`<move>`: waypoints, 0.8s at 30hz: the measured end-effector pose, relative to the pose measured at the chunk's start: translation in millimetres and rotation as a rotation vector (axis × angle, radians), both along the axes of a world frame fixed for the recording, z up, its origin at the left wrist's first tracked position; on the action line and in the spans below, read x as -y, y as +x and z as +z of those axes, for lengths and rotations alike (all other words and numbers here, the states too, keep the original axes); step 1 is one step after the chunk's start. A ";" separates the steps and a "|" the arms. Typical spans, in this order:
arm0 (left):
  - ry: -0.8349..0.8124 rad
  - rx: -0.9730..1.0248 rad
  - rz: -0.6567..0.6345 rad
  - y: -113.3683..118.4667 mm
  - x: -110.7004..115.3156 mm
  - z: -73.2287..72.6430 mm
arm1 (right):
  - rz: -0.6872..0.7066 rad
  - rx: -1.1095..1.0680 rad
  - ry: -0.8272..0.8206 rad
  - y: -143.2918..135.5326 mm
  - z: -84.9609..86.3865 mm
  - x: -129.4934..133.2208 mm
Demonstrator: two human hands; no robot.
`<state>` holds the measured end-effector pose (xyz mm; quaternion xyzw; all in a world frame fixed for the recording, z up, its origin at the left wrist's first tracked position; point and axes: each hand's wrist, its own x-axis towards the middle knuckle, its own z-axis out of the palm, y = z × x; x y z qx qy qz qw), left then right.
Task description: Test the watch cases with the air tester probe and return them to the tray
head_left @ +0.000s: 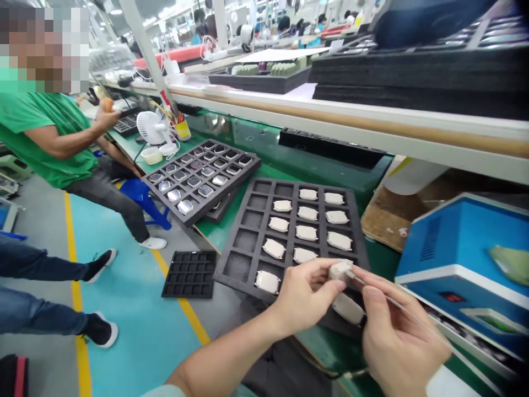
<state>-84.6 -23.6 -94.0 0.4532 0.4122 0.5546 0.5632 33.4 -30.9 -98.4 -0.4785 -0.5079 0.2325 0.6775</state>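
Pinched in the fingers of my left hand [306,298] is a small beige piece [339,270], like a watch case. My right hand [399,336] grips a thin pale rod-like tool [471,368], its tip at the piece's right side. Both hands are over the near edge of a black foam tray [247,240]. In its compartments sit several similar beige watch-case-like pieces [306,232]; the left column holds none. One more piece [347,307] shows beneath my hands, partly covered. Exactly what the tool's tip touches is too small to tell.
Left of my tray, another black tray [188,219] holds dark, glossy watch-like pieces. A blue machine [467,259] stands at the right. Beyond are a white fan [152,129], a tape roll [151,155] and a shelf [256,105]. A person in a green shirt [49,132] is at left.
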 end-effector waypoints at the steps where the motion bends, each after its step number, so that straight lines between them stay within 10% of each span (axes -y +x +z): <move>1: -0.002 0.000 -0.001 0.1 0.4 0.0 | 0.000 -0.007 -0.002 0.0 -0.2 0.0; 24: 0.025 -0.091 0.019 -4.8 -22.3 8.8 | 0.114 -0.036 0.097 5.2 5.6 -24.6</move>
